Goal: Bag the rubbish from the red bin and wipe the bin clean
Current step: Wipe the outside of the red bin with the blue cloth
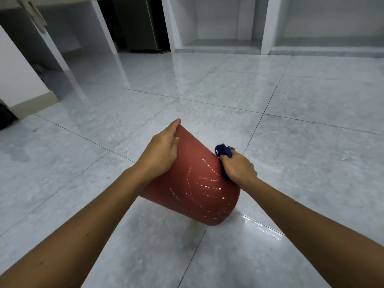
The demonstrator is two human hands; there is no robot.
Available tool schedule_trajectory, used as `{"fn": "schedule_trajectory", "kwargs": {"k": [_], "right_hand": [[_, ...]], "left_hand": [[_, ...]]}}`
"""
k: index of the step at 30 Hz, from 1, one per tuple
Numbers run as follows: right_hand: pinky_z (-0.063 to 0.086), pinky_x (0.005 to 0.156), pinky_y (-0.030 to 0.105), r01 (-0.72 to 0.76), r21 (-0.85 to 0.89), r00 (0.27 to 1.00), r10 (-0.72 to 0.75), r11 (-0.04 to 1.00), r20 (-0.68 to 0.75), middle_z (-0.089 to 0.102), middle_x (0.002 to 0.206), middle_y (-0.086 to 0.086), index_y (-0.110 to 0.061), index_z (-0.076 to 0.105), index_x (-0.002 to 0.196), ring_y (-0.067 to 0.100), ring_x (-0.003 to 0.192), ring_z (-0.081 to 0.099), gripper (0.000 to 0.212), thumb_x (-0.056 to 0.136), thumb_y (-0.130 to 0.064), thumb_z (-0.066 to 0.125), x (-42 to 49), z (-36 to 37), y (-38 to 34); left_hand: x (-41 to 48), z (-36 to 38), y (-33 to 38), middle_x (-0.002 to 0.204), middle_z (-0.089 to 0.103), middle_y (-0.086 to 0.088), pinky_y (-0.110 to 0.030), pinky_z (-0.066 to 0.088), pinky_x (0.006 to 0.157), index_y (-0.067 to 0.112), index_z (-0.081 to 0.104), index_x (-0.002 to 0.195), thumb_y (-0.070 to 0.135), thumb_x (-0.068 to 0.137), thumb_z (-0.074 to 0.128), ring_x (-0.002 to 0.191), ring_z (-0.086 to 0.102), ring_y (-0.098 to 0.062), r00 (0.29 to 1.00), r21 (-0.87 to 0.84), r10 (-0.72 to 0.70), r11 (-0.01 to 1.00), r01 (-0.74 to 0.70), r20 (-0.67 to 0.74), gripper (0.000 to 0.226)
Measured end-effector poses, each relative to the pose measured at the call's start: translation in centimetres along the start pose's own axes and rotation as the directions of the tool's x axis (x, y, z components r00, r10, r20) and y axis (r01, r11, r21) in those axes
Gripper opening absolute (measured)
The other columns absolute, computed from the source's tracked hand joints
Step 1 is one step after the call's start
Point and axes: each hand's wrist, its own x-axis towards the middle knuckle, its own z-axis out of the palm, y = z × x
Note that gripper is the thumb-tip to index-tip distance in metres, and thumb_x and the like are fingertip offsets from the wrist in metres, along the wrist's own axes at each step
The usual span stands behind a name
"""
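The red bin (193, 183) lies tilted on its side above the tiled floor, its outer wall facing me and streaked with pale wet marks. My left hand (162, 150) rests flat on the upper left of the wall, fingers reaching over the far end. My right hand (239, 167) presses a dark blue cloth (223, 151) against the bin's right side, fingers closed around the cloth. The bin's opening and inside are hidden from me.
Glossy grey floor tiles (311, 142) spread all around. A black bag (6, 119) shows at the far left edge beside a white wall base. White pillars and open alcoves (218, 28) line the back, with a dark metal cabinet (141, 23) between them.
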Motion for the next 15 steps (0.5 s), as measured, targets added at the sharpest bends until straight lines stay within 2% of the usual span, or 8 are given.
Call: {"fn": "schedule_trajectory", "kwargs": {"k": [3,5,6,7,9,10,13,15], "right_hand": [[0.045,0.099,0.050,0.199,0.098,0.980,-0.198,0.975,-0.015,0.065,0.118,0.007,-0.038,0.052,0.128,0.039,0.114,0.056,0.046,0.086,-0.049,0.038,-0.7,0.1,-3.5],[0.044,0.099,0.050,0.342,0.176,0.939,-0.344,0.923,-0.024,0.063,0.120,0.007,-0.042,0.049,0.131,0.037,0.113,0.054,0.049,0.084,-0.053,0.039,-1.3,0.5,-5.4],[0.043,0.100,0.050,0.387,0.152,0.921,-0.388,0.909,-0.029,0.060,0.123,0.007,-0.044,0.046,0.133,0.035,0.114,0.052,0.049,0.086,-0.053,0.039,-1.6,0.8,-5.6],[0.042,0.100,0.048,0.405,0.100,0.914,-0.403,0.909,-0.042,0.057,0.125,0.007,-0.044,0.043,0.136,0.034,0.116,0.049,0.048,0.089,-0.053,0.038,-1.8,1.1,-5.1],[0.042,0.099,0.047,0.340,0.009,0.937,-0.338,0.940,-0.083,0.056,0.128,0.010,-0.039,0.043,0.138,0.036,0.117,0.047,0.046,0.094,-0.051,0.038,-1.6,1.4,-2.9],[0.043,0.099,0.047,0.263,-0.011,0.960,-0.263,0.965,-0.099,0.058,0.127,0.011,-0.035,0.046,0.136,0.038,0.117,0.049,0.046,0.094,-0.050,0.037,-1.2,1.3,-1.6],[0.041,0.101,0.049,0.041,0.004,0.995,-0.041,0.999,-0.092,0.060,0.125,0.013,-0.031,0.051,0.132,0.040,0.118,0.049,0.044,0.094,-0.047,0.035,0.5,0.5,0.8],[0.040,0.101,0.048,-0.005,-0.006,0.997,0.005,1.000,-0.074,0.059,0.125,0.013,-0.029,0.051,0.129,0.040,0.119,0.047,0.042,0.094,-0.046,0.034,0.8,0.4,0.5]], "left_hand": [[1.2,1.1,0.3,0.143,0.045,-0.009,-0.020,0.031,0.095,0.014,0.030,0.146,0.013,0.099,0.037,0.128,0.045,-0.025,0.997,0.036,-0.069,0.997,0.071,-0.038,0.047],[2.4,1.4,0.4,0.124,0.055,-0.005,-0.017,0.031,0.084,0.017,0.042,0.135,0.012,0.097,0.040,0.113,0.052,-0.024,0.990,-0.003,-0.120,0.993,0.120,-0.071,0.038],[2.8,1.2,0.3,0.117,0.054,-0.001,-0.016,0.030,0.082,0.020,0.045,0.130,0.014,0.095,0.043,0.108,0.052,-0.020,0.987,-0.039,-0.145,0.989,0.142,-0.074,0.035],[2.8,0.9,0.1,0.122,0.052,0.004,-0.015,0.030,0.086,0.020,0.043,0.134,0.017,0.095,0.045,0.113,0.049,-0.015,0.985,-0.079,-0.159,0.985,0.154,-0.071,0.039],[1.3,0.2,-0.7,0.149,0.037,0.006,-0.013,0.024,0.102,0.020,0.031,0.146,0.027,0.096,0.044,0.135,0.034,-0.008,0.995,-0.124,-0.093,0.988,0.087,-0.045,0.052],[-0.2,0.0,-1.2,0.155,0.026,0.007,-0.010,0.017,0.107,0.021,0.025,0.149,0.032,0.098,0.042,0.141,0.023,-0.003,0.999,-0.111,0.010,0.994,-0.013,-0.033,0.055],[-5.3,0.0,-3.1,0.158,0.003,0.020,-0.004,0.009,0.110,0.026,0.003,0.151,0.036,0.098,0.036,0.141,0.007,0.008,0.949,0.019,0.306,0.951,-0.308,0.078,0.063],[-6.9,0.3,-3.9,0.152,-0.002,0.035,0.001,0.011,0.106,0.035,-0.006,0.149,0.036,0.098,0.030,0.135,0.008,0.020,0.952,0.031,0.288,0.956,-0.292,0.106,0.062]]}}
